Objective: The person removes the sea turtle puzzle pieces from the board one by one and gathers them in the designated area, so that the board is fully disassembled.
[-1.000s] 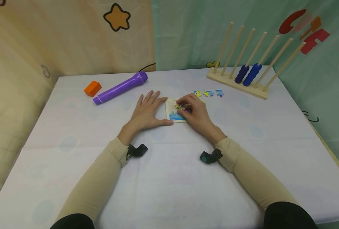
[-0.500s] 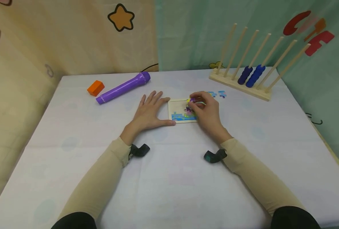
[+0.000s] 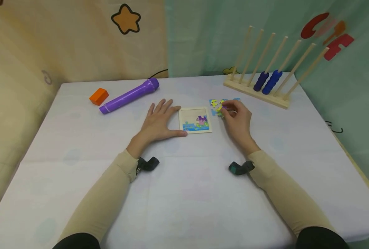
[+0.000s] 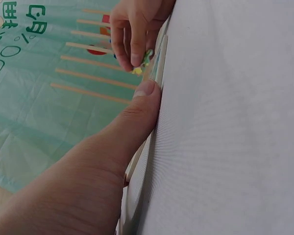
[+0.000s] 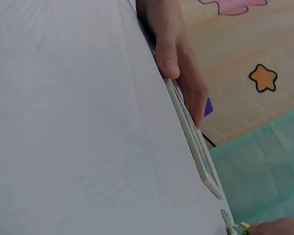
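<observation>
My left hand (image 3: 159,121) lies with fingers spread at the left side of a small wooden puzzle tray (image 3: 195,131). Its thumb touches the tray's lower left corner and its index finger the upper left one. Joined pieces showing blue water and a pink and purple figure (image 3: 202,120) fill the tray's bottom and right part. To the right of the tray, my right hand (image 3: 238,121) pinches a green and yellow puzzle piece (image 4: 146,58) between thumb and fingers. Loose puzzle pieces (image 3: 213,102) lie beside and behind those fingertips, partly hidden by the hand.
A purple toy microphone-like tube (image 3: 129,95) and an orange block (image 3: 99,96) lie at the back left. At the back right stands a wooden peg rack (image 3: 256,92) with dark blue beads (image 3: 272,82) on two of its pegs. Curtains hang behind the white-covered table (image 3: 184,193).
My right hand has moved right, from over the tray to the loose pieces, still pinching a piece. The pieces inside the tray are uncovered. The left hand holds its place on the tray.
</observation>
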### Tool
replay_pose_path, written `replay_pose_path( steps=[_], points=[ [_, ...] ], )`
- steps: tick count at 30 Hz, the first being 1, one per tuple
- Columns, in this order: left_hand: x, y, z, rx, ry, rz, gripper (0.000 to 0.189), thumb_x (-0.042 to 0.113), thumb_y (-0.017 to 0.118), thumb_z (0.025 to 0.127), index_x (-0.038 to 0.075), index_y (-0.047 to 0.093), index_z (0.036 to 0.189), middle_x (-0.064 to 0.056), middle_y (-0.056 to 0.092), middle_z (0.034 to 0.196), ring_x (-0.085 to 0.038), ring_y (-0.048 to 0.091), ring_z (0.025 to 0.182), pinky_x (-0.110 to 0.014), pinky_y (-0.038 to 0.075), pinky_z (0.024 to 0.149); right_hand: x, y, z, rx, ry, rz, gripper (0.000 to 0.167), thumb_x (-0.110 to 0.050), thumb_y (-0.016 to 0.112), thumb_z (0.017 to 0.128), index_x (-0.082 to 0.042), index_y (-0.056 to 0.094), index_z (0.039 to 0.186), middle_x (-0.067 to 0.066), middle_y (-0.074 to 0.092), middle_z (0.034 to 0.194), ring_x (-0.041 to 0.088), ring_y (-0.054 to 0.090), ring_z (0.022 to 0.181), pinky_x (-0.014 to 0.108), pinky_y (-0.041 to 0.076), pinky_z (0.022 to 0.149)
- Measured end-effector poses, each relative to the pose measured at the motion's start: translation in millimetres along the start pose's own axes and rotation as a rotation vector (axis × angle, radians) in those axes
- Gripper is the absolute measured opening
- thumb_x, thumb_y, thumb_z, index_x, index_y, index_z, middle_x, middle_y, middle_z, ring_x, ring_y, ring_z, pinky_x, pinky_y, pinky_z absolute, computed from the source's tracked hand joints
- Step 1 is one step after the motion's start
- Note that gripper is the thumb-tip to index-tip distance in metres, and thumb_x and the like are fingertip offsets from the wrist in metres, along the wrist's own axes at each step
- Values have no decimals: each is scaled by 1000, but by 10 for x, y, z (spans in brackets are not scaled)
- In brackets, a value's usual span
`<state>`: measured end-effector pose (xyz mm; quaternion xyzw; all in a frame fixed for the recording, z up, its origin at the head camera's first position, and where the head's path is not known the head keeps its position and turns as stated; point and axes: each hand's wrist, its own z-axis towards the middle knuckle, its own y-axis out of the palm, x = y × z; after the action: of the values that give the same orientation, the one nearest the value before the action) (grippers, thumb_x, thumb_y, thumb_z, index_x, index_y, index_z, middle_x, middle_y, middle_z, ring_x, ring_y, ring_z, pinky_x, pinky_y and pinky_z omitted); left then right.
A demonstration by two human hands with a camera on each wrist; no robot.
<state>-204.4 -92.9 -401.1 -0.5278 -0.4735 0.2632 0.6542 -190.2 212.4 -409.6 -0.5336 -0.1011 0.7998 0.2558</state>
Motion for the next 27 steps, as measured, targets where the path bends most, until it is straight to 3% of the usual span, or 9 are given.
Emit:
replay_pose_path(
  steps=[8,17,22,24,27],
  points=[
    [-27,-12,-7,15,16,-20,107,83,70,78,31,35,164,-6,15,178,-30,0,166,-56,-7,132,17,36,4,27,-2,-79,17,-2,71,99,0,72,116,14,75,114,25,72,101,13,54,83],
    [-25,-18,-5,11,13,-16,107,84,69,78,31,34,164,-6,15,178,-29,0,166,-56,-7,132,63,-59,48,75,31,-146,17,-4,70,100,0,72,117,16,73,113,25,70,102,14,50,82],
    [-28,-22,1,11,17,-17,108,85,69,77,32,34,164,-5,15,178,-29,0,166,-56,-7,132,89,-82,59,59,26,-169,21,-4,70,100,3,71,120,20,70,116,31,67,106,32,55,91],
    [-24,-23,-3,9,15,-18,108,85,69,77,32,34,164,-5,14,178,-29,-1,166,-56,-7,132,86,-73,57,53,8,-183,22,-5,70,100,4,70,120,21,69,117,34,64,110,41,50,99],
    [-18,-26,-9,7,16,-21,108,84,70,77,31,35,164,-6,15,178,-30,0,166,-56,-7,132,68,-42,59,46,-33,-204,23,-7,70,99,2,71,120,19,69,117,35,61,113,47,45,102]
  ],
)
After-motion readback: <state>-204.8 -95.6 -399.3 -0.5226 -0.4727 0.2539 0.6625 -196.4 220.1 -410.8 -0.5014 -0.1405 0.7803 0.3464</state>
